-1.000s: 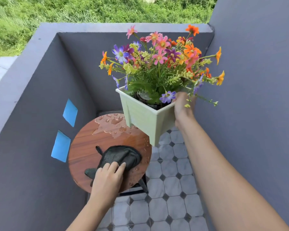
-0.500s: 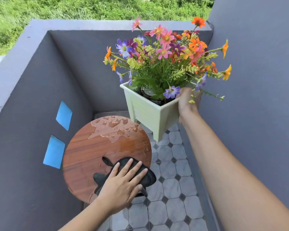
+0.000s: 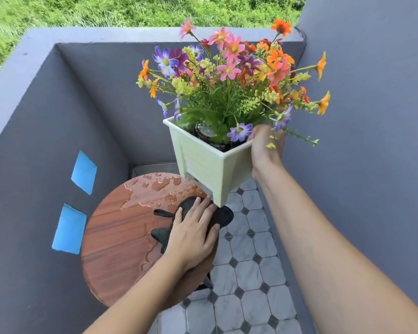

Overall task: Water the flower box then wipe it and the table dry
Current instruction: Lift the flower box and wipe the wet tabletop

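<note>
A pale green square flower box [image 3: 210,165] full of pink, orange and purple flowers hangs in the air above the right edge of the round wooden table [image 3: 121,239]. My right hand [image 3: 266,148] grips its right rim and holds it up. My left hand [image 3: 193,232] presses flat, fingers spread, on a dark cloth [image 3: 223,215] at the table's right side. Water pools [image 3: 159,186] lie on the far part of the tabletop, with a wet streak beside the cloth.
Grey balcony walls close in on the left, back and right. Two blue patches [image 3: 83,172] are stuck on the left wall. Grey octagonal floor tiles [image 3: 249,273] lie right of the table. Green grass shows beyond the wall.
My left hand has slid the cloth from the table's near edge toward the far right, under the box's foot. The flower box stays lifted in my right hand.
</note>
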`<action>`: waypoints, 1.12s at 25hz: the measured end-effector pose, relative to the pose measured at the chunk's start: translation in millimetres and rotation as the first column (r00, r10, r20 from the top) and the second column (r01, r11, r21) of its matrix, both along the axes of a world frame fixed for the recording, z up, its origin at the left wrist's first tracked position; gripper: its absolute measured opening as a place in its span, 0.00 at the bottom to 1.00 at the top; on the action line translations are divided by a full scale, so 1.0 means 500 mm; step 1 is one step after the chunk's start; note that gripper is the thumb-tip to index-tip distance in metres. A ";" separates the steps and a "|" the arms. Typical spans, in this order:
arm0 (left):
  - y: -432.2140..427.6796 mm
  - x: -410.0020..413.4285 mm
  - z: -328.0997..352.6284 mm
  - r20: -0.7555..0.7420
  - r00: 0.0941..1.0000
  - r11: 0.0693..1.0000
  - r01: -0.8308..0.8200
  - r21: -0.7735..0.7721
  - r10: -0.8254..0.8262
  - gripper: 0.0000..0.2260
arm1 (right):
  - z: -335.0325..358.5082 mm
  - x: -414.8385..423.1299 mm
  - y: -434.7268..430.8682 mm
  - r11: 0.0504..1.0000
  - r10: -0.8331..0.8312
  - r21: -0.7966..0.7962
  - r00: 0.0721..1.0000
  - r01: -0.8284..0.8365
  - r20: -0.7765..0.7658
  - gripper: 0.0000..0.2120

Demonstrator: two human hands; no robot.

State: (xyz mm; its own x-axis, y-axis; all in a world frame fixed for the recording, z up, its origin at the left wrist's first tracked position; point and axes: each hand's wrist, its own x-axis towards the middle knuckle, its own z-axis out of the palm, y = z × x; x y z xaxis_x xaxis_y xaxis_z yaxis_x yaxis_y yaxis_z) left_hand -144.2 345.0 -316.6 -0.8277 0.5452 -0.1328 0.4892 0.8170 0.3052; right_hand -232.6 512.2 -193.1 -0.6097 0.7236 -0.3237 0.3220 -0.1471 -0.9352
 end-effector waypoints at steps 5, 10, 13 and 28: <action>-0.040 -0.020 -0.028 -0.130 0.959 0.965 0.238 -0.108 -0.251 0.20 | 0.006 -0.011 0.014 0.999 -0.003 -0.036 1.000 0.003 0.000 0.12; -0.005 -0.127 -0.033 -0.090 0.976 0.969 -0.209 -0.135 0.198 0.24 | 0.002 -0.025 0.016 0.999 -0.038 0.003 0.999 0.038 -0.025 0.11; -0.041 -0.174 -0.032 -0.071 0.900 0.893 -0.435 -0.112 0.429 0.22 | 0.010 -0.025 0.007 0.999 -0.047 0.020 0.998 0.048 -0.039 0.09; -0.194 -0.060 -0.034 -0.033 0.539 0.536 -0.842 -0.060 0.842 0.23 | 0.028 -0.032 -0.107 0.998 0.061 -0.021 0.998 -0.062 -0.034 0.19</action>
State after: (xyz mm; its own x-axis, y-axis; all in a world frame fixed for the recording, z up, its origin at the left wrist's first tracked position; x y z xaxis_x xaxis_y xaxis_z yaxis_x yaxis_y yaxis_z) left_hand -174.3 248.1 -333.7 -0.9007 -0.4123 -0.1372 -0.4341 0.8685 0.2395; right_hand -248.7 458.4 -179.0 -0.6638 0.6771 -0.3177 0.2997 -0.1484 -0.9424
